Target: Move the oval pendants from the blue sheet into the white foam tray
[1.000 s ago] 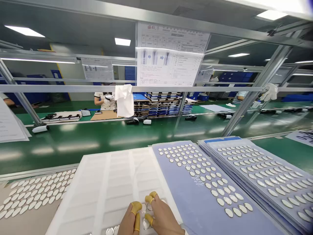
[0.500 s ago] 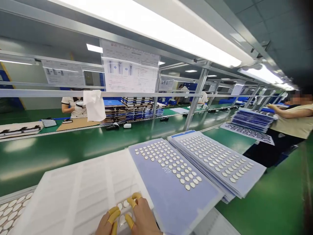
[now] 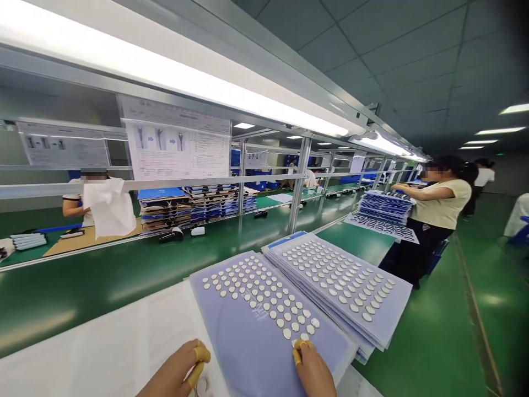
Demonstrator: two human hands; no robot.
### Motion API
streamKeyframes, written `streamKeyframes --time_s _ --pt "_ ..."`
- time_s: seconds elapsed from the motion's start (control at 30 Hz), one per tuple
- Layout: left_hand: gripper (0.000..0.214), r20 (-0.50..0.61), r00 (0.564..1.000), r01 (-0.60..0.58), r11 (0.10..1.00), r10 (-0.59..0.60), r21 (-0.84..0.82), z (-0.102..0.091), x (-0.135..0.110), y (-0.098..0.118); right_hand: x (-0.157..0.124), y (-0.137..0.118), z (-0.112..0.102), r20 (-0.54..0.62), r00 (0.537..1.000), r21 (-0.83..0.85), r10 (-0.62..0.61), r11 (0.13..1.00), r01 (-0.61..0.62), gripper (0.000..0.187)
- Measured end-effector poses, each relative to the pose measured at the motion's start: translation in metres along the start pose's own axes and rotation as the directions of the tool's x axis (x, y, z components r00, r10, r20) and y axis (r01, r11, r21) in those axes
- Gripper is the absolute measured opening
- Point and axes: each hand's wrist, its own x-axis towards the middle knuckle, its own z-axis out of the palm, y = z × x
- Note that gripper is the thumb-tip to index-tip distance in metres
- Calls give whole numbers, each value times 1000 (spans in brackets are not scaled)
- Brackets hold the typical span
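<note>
Dozens of oval discs [image 3: 274,315], silvery-white and in slanting rows, laid over the far and right-hand portions of the lilac sheet [image 3: 248,358], so partway filled by the look of it. Only plain lilac visible along the left and near portions, apparently with room for many more. For comparison, just beyond to the right, a stack of sheets [image 3: 388,320] with a top layer far more evenly covered, seemingly complete or close to it. Right hand [image 3: 316,372] at the near end of the rows, fingertips bunched over the lilac sheet, touching or just beside the nearest disc; cannot tell whether gripping or merely pressing. Left hand [image 3: 179,364] low over the white tray [image 3: 95,342], fingers curled with a gap between, next to a lone disc [image 3: 201,387] near the bottom edge; cannot tell whether holding it. Yellow finger covers [image 3: 202,353] on both. Remaining supply in the white tray hard to judge, with pale film-like surfaces and much cut off by the frame. As for writing, a few white handwritten strokes on the lilac sheet, partly among the rows, not legible. Above the green bench [image 3: 103,286], a hanging instruction sheet [image 3: 177,143] with three product pictures joined by blue arrows, plus printed lines too small to read. Farther left, a second hanging page [image 3: 66,146] of similar layout, equally unreadable. No brand name legible anywhere.
</note>
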Motion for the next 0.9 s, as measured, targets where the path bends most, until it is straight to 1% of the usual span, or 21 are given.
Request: streamKeyframes --time_s 0.03,0.07,0.13,0.23,0.33,0.37,0.43,0.53,0.63,0.77,0.9 --pt "24 123 992 -39 999 34 32 7 20 3 2 2 5 4 1000 0 11 1000 -11 32" --pt "29 194 979 -77 994 61 76 17 40 7 4 5 10 6 1000 0 20 1000 -20 32" --pt "31 262 961 -112 989 84 95 47 76 14 8 12 19 5 1000 2 23 1000 -23 33" --pt "31 357 925 -175 978 125 110 104 120 27 12 26 31 1 1000 12 -12 1000 12 31" --pt "29 429 891 -228 963 147 141 155 150 37 13 39 43 -11 998 21 -59 998 60 30" --pt "26 447 882 -242 957 148 159 168 157 38 13 43 46 -21 998 22 -67 997 68 31" --pt "19 469 871 -262 944 144 198 189 167 39 13 48 54 -45 996 22 -74 997 75 33" --pt "15 470 872 -279 929 138 245 207 176 35 16 54 64 -67 994 21 -84 996 86 36" --pt "15 482 868 -287 915 122 284 215 181 33 20 60 71 -52 994 25 -95 995 97 36" --pt "12 512 856 -275 898 65 345 217 184 42 22 64 69 -39 994 53 -99 993 101 33" --pt "16 528 848 -268 895 43 357 208 181 56 19 63 57 -31 994 98 -109 989 112 32"
